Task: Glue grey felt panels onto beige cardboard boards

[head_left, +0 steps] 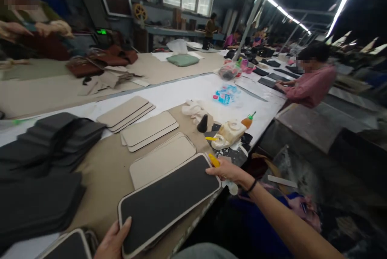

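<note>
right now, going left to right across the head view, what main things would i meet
Front stack of dark pads, left hand, pale-rimmed dark panel, right hand, person in pink.

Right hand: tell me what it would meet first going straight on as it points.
Past the dark panel its thumb touches, the right hand would probably meet the nearest plain cream panel, though depth and height are unclear.
</note>
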A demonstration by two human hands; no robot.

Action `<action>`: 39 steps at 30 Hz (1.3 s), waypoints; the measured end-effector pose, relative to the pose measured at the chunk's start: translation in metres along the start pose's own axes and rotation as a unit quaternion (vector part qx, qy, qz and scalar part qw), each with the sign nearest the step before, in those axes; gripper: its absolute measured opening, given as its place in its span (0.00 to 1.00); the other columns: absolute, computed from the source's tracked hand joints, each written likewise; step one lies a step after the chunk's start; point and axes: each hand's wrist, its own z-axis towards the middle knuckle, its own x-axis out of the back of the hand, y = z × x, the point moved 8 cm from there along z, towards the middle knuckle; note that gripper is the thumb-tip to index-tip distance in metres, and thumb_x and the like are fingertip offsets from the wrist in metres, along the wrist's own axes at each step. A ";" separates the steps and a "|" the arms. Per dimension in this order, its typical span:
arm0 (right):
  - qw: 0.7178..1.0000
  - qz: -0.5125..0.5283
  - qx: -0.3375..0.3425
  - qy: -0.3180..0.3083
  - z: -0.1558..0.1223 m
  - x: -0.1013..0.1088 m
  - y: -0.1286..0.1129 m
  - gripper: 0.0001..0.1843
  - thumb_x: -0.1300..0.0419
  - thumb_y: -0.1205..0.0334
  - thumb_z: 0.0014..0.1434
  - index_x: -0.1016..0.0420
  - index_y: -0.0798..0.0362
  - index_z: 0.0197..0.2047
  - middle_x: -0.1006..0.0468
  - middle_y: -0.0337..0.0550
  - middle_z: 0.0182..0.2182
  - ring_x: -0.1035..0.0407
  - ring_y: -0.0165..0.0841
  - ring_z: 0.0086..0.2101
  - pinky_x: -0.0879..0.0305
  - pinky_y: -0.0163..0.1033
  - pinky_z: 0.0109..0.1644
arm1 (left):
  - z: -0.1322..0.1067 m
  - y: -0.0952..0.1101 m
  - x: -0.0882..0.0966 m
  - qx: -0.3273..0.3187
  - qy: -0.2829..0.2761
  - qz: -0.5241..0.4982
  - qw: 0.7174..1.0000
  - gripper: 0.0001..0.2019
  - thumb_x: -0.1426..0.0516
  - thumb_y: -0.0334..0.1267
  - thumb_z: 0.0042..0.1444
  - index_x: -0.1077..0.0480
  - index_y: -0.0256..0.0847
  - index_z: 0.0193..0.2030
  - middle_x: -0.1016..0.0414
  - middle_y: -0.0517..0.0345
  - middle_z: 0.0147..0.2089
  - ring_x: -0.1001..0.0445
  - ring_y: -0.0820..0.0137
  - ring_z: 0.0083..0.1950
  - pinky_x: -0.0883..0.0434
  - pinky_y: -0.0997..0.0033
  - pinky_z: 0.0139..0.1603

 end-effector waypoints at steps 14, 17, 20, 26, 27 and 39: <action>0.999 -0.033 0.008 -0.017 0.010 -0.023 -0.004 0.21 0.38 0.46 0.44 0.41 0.53 0.19 0.43 0.29 0.11 0.50 0.21 0.14 0.56 0.31 0.18 | -0.021 0.015 0.005 -0.015 0.014 -0.090 0.996 0.11 0.43 0.26 0.47 0.29 0.39 0.38 0.22 0.57 0.31 0.23 0.66 0.36 0.24 0.68 0.38; 0.999 -0.039 0.012 -0.014 0.012 -0.026 -0.007 0.21 0.39 0.46 0.45 0.41 0.52 0.20 0.43 0.29 0.11 0.50 0.21 0.14 0.55 0.30 0.18 | -0.021 0.018 0.007 -0.025 0.016 -0.100 0.995 0.13 0.42 0.26 0.45 0.29 0.38 0.39 0.22 0.57 0.31 0.23 0.65 0.36 0.24 0.67 0.38; 0.999 -0.045 0.010 -0.011 0.015 -0.029 -0.010 0.20 0.39 0.46 0.44 0.41 0.53 0.20 0.43 0.29 0.12 0.49 0.22 0.15 0.55 0.30 0.19 | -0.021 0.022 0.011 -0.039 0.023 -0.110 0.993 0.14 0.41 0.27 0.43 0.29 0.38 0.39 0.22 0.56 0.31 0.23 0.64 0.36 0.24 0.66 0.38; 0.995 -0.095 0.017 0.018 0.018 -0.033 -0.015 0.22 0.39 0.44 0.43 0.43 0.52 0.19 0.44 0.30 0.12 0.50 0.23 0.16 0.55 0.32 0.19 | -0.027 0.031 0.017 -0.089 -0.007 -0.153 0.984 0.18 0.35 0.34 0.36 0.30 0.35 0.37 0.22 0.55 0.30 0.24 0.62 0.38 0.25 0.64 0.40; 0.994 -0.105 0.018 0.022 0.019 -0.035 -0.016 0.23 0.39 0.44 0.43 0.43 0.51 0.19 0.44 0.30 0.12 0.50 0.23 0.16 0.54 0.32 0.20 | -0.028 0.033 0.019 -0.102 -0.015 -0.159 0.982 0.19 0.34 0.36 0.35 0.31 0.35 0.37 0.22 0.55 0.30 0.24 0.62 0.38 0.25 0.64 0.41; 0.986 -0.150 0.044 -0.063 0.041 -0.129 -0.041 0.23 0.41 0.42 0.43 0.44 0.51 0.17 0.42 0.31 0.11 0.48 0.24 0.16 0.52 0.33 0.21 | -0.046 0.041 0.110 -0.142 0.084 -0.164 0.973 0.23 0.33 0.40 0.30 0.32 0.35 0.35 0.23 0.58 0.26 0.24 0.66 0.30 0.26 0.67 0.34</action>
